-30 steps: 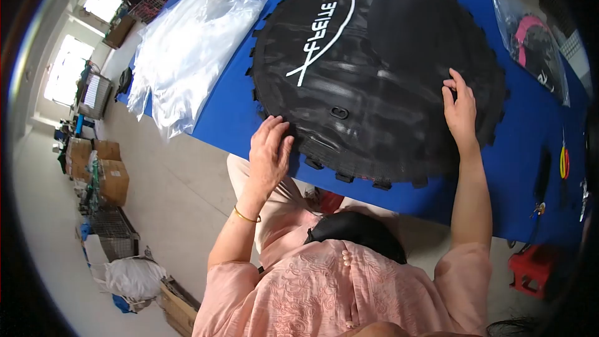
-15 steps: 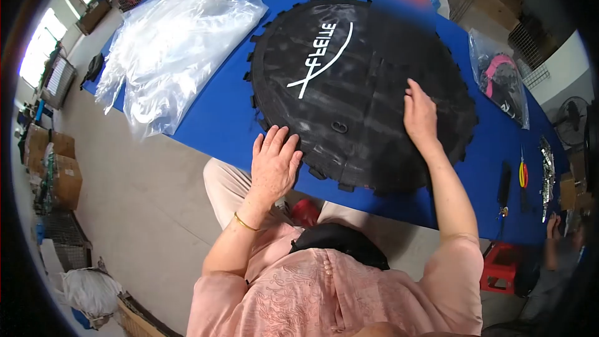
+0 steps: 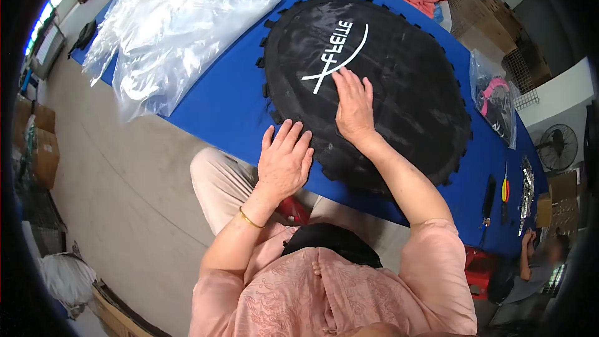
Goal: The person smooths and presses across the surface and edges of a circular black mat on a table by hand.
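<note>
A round black trampoline mat [image 3: 412,81] with white lettering and short tabs around its rim lies flat on the blue table [image 3: 215,103]. At its near left edge my left hand [image 3: 287,156] rests flat, fingers spread, partly over the blue surface. My right hand [image 3: 354,103] lies on the mat just below the lettering, fingers stretched out and holding nothing. The fingertips come close to the lower end of the white curved stripe.
Clear plastic bags [image 3: 187,25] are heaped at the left of the table. On the right are a bagged item with a pink strap [image 3: 496,97], yellow-and-red handled snips [image 3: 505,190] and a strip of metal pieces [image 3: 527,193]. Another person [image 3: 540,265] sits at far right.
My right hand has moved left across the mat, toward the lettering. The left hand stays at the near left edge. The whole view has shifted slightly.
</note>
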The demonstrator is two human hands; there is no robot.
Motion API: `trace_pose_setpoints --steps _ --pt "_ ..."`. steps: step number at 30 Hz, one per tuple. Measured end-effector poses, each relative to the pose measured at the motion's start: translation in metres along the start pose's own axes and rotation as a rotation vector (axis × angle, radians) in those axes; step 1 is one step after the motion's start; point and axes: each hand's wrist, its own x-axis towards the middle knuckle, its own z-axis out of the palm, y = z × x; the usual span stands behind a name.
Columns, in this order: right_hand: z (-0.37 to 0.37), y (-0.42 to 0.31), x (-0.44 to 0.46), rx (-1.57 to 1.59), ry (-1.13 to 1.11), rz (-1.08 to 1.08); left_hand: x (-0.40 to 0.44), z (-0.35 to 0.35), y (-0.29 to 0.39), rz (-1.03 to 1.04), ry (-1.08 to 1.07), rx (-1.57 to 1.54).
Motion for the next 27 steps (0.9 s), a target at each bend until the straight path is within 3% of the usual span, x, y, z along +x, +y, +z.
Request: trace_pose_setpoints --steps 4,11,17,27 --pt "0.006 -0.034 0.008 0.080 0.015 -0.149 -0.001 0.003 -0.004 0.028 0.055 -0.029" --pt "0.026 -0.048 0.022 0.087 -0.022 -0.117 -0.005 0.008 -0.007 0.036 0.090 -0.052" --pt "-0.007 -0.049 0.003 0.106 -0.090 -0.158 -0.005 0.004 -0.007 0.027 0.066 -0.090" --pt "0.029 -0.052 0.027 0.031 0.062 -0.196 -0.003 0.004 -0.006 0.037 0.065 -0.057"
